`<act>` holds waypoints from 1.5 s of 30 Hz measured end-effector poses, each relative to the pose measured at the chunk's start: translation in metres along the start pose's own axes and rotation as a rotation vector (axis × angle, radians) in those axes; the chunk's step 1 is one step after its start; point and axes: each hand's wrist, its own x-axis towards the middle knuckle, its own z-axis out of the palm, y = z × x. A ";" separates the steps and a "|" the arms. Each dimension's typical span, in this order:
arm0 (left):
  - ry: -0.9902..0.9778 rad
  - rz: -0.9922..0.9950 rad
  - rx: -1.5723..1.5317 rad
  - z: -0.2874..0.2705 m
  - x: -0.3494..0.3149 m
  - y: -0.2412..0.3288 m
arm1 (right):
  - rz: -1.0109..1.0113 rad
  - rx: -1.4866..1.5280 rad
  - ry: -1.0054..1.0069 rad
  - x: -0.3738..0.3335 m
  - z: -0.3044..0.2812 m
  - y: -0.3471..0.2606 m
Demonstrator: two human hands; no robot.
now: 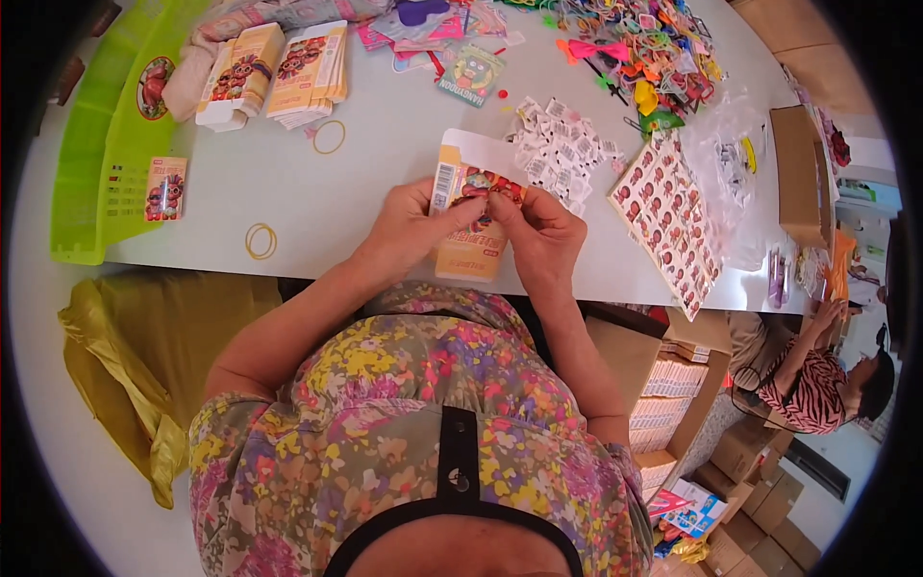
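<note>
L hand (pixel 411 223) at carton's (pixel 466 255) L side, gripping it; L thumb (pixel 460 214) laid across carton front, pointing R. R hand (pixel 553 240) at carton's R side, fingers bent, partly hidden; R thumb (pixel 510 219) angled up & L over carton front, tip v. close to L thumb's. Both elbows bent, well apart, nearer the body than carton. Bare L forearm (pixel 303 322) slants up & R twd carton; bare R forearm (pixel 575 351) up & L, steeper.

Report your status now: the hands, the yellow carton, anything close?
Left hand holding yellow carton, right hand at its right side. White far flap open. Small white pieces piled close beyond right hand.
</note>
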 end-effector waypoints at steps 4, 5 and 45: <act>0.026 0.140 -0.107 -0.001 -0.006 -0.017 | 0.044 0.086 0.048 -0.009 0.005 0.006; 0.084 0.183 -0.061 0.001 -0.007 -0.017 | 0.007 0.153 0.059 -0.011 0.006 0.007; -0.103 0.360 0.383 -0.024 -0.026 0.004 | 0.098 -0.124 -0.381 -0.009 -0.031 -0.026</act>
